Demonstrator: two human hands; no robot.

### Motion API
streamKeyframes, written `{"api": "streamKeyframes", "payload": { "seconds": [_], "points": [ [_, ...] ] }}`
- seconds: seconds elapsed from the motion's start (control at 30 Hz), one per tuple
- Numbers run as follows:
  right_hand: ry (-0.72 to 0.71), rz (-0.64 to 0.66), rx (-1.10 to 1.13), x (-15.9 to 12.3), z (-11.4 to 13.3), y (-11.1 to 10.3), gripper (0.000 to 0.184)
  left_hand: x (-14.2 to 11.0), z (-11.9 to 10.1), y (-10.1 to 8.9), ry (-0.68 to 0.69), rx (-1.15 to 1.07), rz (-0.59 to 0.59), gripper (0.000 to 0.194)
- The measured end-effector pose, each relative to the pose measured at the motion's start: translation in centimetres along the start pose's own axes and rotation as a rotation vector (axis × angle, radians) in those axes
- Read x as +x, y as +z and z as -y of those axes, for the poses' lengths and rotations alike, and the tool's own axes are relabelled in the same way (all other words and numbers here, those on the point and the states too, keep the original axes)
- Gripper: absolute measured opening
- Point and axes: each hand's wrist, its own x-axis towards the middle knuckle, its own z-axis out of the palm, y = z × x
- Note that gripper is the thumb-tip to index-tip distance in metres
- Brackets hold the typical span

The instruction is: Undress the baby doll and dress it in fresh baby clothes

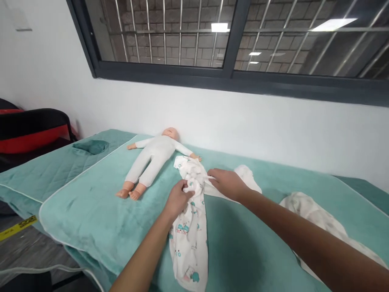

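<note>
On teal bedding (pixel 91 215), we seemingly arrange printed babywear (pixel 191 243).
Left hand (pixel 178 198), right hand (pixel 227 183) pinch it; bunches likely need smoothing.

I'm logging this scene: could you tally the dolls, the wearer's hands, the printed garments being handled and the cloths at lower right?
Doll: 1
Hands (left hand, right hand): 2
Printed garment: 1
Cloth: 1
Total: 5

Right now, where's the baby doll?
In the head view, the baby doll lies left of centre on the teal blanket, just left of the printed baby garment.
</note>
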Motion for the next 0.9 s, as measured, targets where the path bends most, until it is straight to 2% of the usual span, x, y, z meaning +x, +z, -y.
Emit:
{"api": "streamKeyframes", "payload": {
  "seconds": [0.07,0.1,0.13,0.2,0.27,0.33,0.4,0.53,0.6,0.67,0.73,0.8,0.83,0.87,0.9],
  "points": [
    [-0.021,-0.009,-0.008,-1.8,1.4,-1.1,0.022,-2.1,-1.7,-0.2,0.175,0.100,0.232,0.011],
    [-0.033,-0.015,0.009,-2.5,1.8,-1.9,0.022,-2.9,-2.7,-0.2,0.286,0.165,0.289,0.009],
    [-0.053,-0.026,0.034,-3.2,2.0,-2.8,0.024,-3.5,-3.6,-0.2,0.402,0.242,0.288,0.009],
    [-0.112,-0.059,0.090,-4.4,2.4,-4.9,0.025,-4.0,-5.5,0.2,0.608,0.415,0.214,0.016],
    [-0.165,-0.099,0.101,-5.3,2.8,-7.0,0.026,-3.8,-7.0,0.7,0.711,0.563,0.182,0.023],
    [-0.173,-0.129,0.060,-6.2,3.1,-8.9,0.026,-3.3,-8.3,1.2,0.706,0.675,0.192,0.027],
    [-0.089,-0.126,0.006,-6.9,3.2,-10.2,0.023,-2.8,-9.6,1.5,0.694,0.763,0.136,0.026],
    [0.215,0.036,-0.059,-8.0,2.7,-11.1,0.029,-2.8,-12.6,1.7,0.755,0.874,-0.106,0.027],
    [0.277,0.116,-0.046,-8.3,2.5,-11.1,0.024,-3.0,-14.1,1.8,0.728,0.910,-0.216,0.035],
    [0.294,0.110,0.032,-8.5,2.7,-11.3,0.023,-3.1,-15.5,2.0,0.665,0.899,-0.319,0.045],
    [0.288,0.049,0.210,-8.5,3.2,-11.6,0.031,-3.0,-16.6,2.3,0.590,0.810,-0.396,0.050],
    [0.243,0.046,0.533,-8.6,4.1,-12.0,0.037,-3.1,-17.5,2.7,0.500,0.642,-0.424,0.047],
    [0.198,0.077,0.726,-8.7,4.7,-12.1,0.041,-3.2,-17.8,2.9,0.445,0.536,-0.401,0.044],
    [0.143,0.123,0.911,-8.8,5.2,-12.0,0.048,-3.5,-18.0,2.9,0.392,0.417,-0.329,0.043],
    [0.090,0.165,1.073,-8.9,5.7,-11.9,0.053,-3.8,-18.2,2.9,0.341,0.289,-0.209,0.042]
  ]
}}
